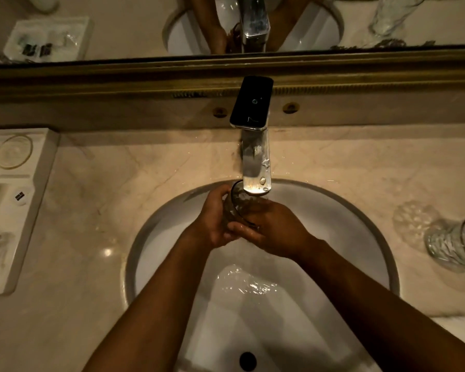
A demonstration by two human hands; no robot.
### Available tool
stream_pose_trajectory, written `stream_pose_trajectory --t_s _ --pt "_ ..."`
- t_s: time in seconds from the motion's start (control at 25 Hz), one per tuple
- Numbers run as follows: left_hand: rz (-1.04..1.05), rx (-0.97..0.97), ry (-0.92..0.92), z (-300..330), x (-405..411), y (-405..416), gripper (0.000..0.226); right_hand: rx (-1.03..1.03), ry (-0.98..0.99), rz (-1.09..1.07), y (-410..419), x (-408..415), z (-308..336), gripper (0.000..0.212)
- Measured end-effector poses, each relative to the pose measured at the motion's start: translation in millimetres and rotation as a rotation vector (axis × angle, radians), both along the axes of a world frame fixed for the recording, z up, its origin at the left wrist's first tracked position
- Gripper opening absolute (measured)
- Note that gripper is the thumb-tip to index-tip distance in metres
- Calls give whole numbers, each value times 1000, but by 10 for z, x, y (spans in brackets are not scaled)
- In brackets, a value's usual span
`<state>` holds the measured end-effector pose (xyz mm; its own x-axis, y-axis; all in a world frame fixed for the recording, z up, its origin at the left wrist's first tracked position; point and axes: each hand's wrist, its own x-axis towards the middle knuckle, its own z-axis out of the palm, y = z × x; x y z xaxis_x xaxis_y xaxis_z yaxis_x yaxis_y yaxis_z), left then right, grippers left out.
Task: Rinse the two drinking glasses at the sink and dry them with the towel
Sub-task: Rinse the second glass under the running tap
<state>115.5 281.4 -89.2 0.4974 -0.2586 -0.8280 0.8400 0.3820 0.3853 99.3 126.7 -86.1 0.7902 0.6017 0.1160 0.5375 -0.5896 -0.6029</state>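
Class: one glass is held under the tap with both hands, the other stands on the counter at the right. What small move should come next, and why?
Probably turn the glass a little under the faucet, so water reaches all round. Both the left hand and right hand grip it beneath the spout, and water is pooling in the sink. The second glass waits on the counter, not yet touched.

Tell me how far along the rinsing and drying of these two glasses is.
Nothing looks finished. In hand: the left hand and right hand both grip one glass under the faucet, water splashing in the sink. The second glass stands on the counter at the right; whether it has been rinsed is unclear. Drying remains; no towel is clearly visible.
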Motion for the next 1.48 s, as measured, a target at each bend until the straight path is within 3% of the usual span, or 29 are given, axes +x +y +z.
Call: stream_pose_trajectory --t_s 0.08,0.16,0.4,0.52,0.6,0.68,0.84,0.92,1.04,1.16,1.32,1.4,1.48 --pt "-103 -68 14 102 24 3 53 1 -73 -63 -47 3 -30 46" --pt "-81 -74 26 159 18 -45 55 10 -113 -176 -3 -41 -49 49" --pt "256 75 -146 -70 -216 -288 39 37 97 -548 237 -72 14 51" --pt "345 124 -226 -185 -231 -340 28 61 171 -593 320 -131 -11 56" --pt "330 168 -225 -195 -141 -261 29 76 170 -519 289 -154 -36 63" --pt "163 167 -156 -186 -32 -152 34 41 118 -348 178 -127 -58 65" --pt "-160 89 99 -63 38 6 41 -23 -134 82 -116 -44 -182 43" --pt "-288 125 116 -101 27 81 49 -47 -155 148 -164 -59 -263 40" --pt "-164 65 107 -156 4 63 53 -9 -146 -26 -58 -116 -305 44" --pt "60 -6 22 -192 -36 -51 39 41 40 -374 133 -132 -301 58" --pt "233 216 -135 -449 -197 -187 25 172 332 -638 400 -208 -389 66" --pt "275 271 -156 -559 -212 -174 22 166 396 -661 458 -224 -375 68" --pt "228 165 -64 -544 -160 -99 24 14 306 -516 411 -222 -355 63"
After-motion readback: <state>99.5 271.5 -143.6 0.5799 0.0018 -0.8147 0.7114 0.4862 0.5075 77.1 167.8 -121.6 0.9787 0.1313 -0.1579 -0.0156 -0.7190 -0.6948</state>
